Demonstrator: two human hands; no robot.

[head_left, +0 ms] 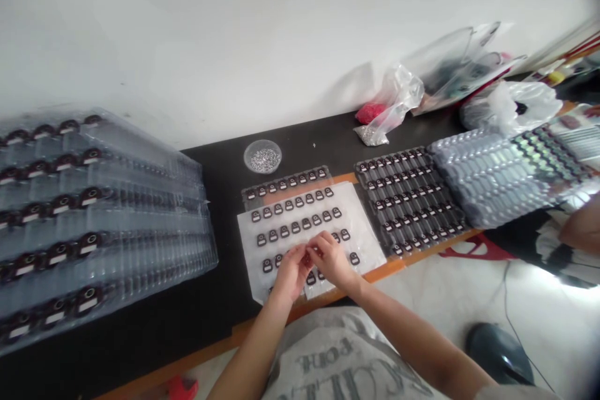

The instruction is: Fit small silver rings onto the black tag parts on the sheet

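My left hand [293, 272] and my right hand [332, 260] meet over a white sheet [300, 244] set with rows of small dark pieces with white labels. Between my pinched fingertips is something small and dark, mostly hidden; it looks like one of those labelled pieces, but I cannot be sure. The sheet lies over a clear plastic tray [319, 182], whose far row of dark pieces [282, 185] shows behind it. My hands cover part of the lower rows. Beyond the sheet stands a round clear dish [263, 157] of tiny silvery bits.
A tall stack of clear trays [154, 212] with dark pieces fills the left. Another filled tray [412, 200] lies at right, then stacked trays [487, 175]. Plastic bags [398, 97] sit by the wall. A person's arm [584, 225] shows at the right edge.
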